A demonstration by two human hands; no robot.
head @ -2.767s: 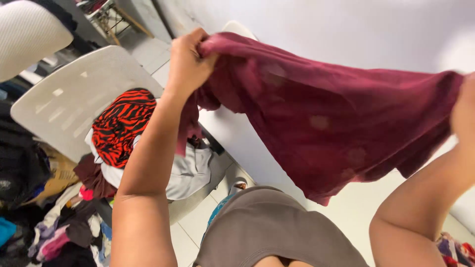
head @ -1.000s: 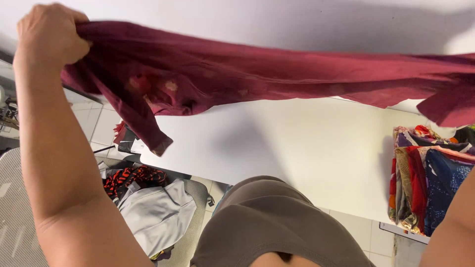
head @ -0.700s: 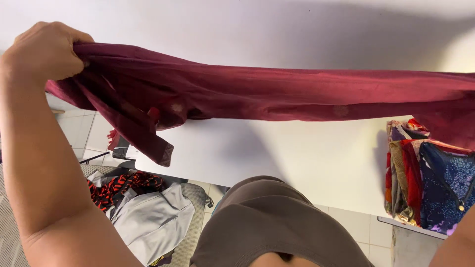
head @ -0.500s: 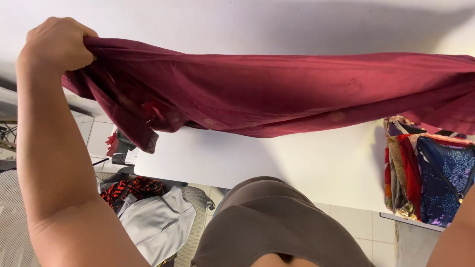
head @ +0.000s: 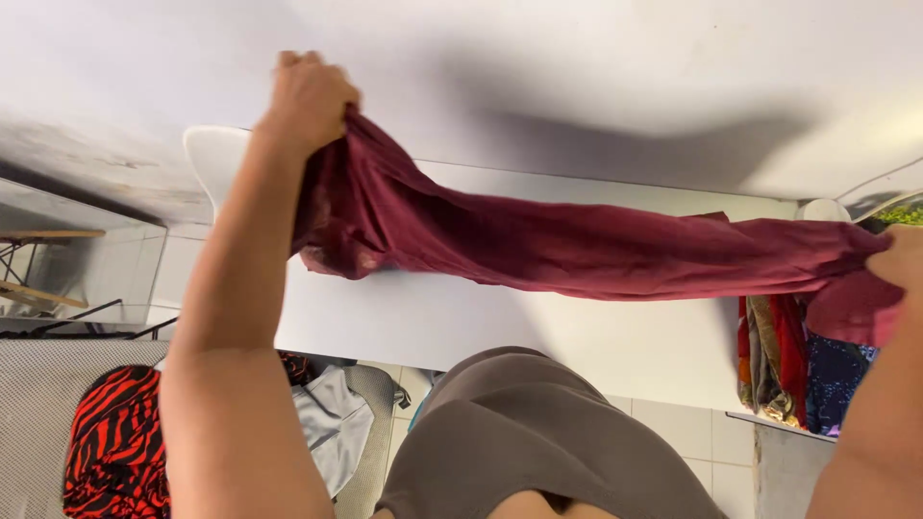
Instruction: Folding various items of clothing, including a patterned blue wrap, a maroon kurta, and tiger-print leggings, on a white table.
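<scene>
we hold a maroon cloth point(head: 577, 245) stretched across the air above the white bench point(head: 461, 317). our left hand point(head: 310, 96) is closed in a fist round one bunched end, raised high and out over the far side of the bench. our right hand point(head: 904, 261) grips the other end at the right edge of view; only part of it shows, but the fabric gathers into it, so we judge it closed on the cloth as well. between the two hands the cloth runs as a long rumpled band, sagging a little in the middle and hanging just above the bench top, whether it brushes the surface we cannot tell.

to do this well, we judge the pull should be even from both ends, so the creases run out lengthwise. the left end is wadded up; working the fingers along to an edge or corner would let the fabric open flat rather than stay roped. keeping both hands level would stop the slack pooling toward one side.

a stack of patterned fabrics point(head: 784, 360) lies at the right end of the bench, just under the right hand, so the trailing end wants to stay clear of it. below left, a red-and-black striped garment point(head: 115, 442) and a grey garment point(head: 332, 432) lie on a chair point(head: 34, 404).
</scene>
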